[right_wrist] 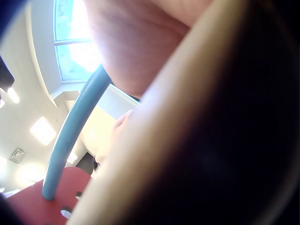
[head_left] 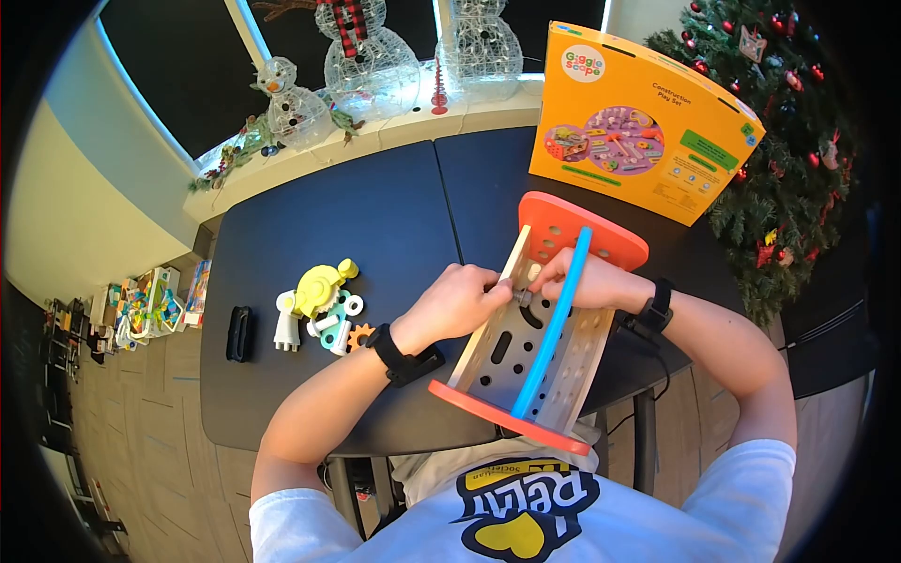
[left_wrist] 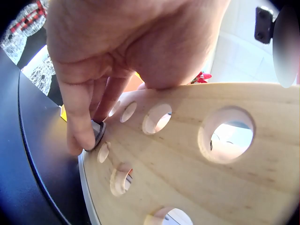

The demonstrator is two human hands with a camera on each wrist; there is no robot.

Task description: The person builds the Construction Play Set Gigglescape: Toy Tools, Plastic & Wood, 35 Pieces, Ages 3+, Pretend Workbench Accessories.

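A toy toolbox with red ends, pale wooden side panels (left_wrist: 187,140) and a blue bar handle (head_left: 554,324) stands on the dark table. The left hand (head_left: 460,302) is at the outer face of the left panel; in the left wrist view its fingers pinch a small grey piece (left_wrist: 97,133) at a hole near the panel's far end. The right hand (head_left: 587,281) reaches inside the box under the handle, its fingers curled near a small grey piece at that panel. What the right fingertips hold is hidden. In the right wrist view a panel edge covers them.
Left on the table (head_left: 310,206) lie a yellow-green toy, a teal piece, an orange gear (head_left: 359,336) and white parts, with a black case (head_left: 240,334) beside them. An orange box (head_left: 648,117) stands behind the toolbox, near a decorated tree (head_left: 788,188).
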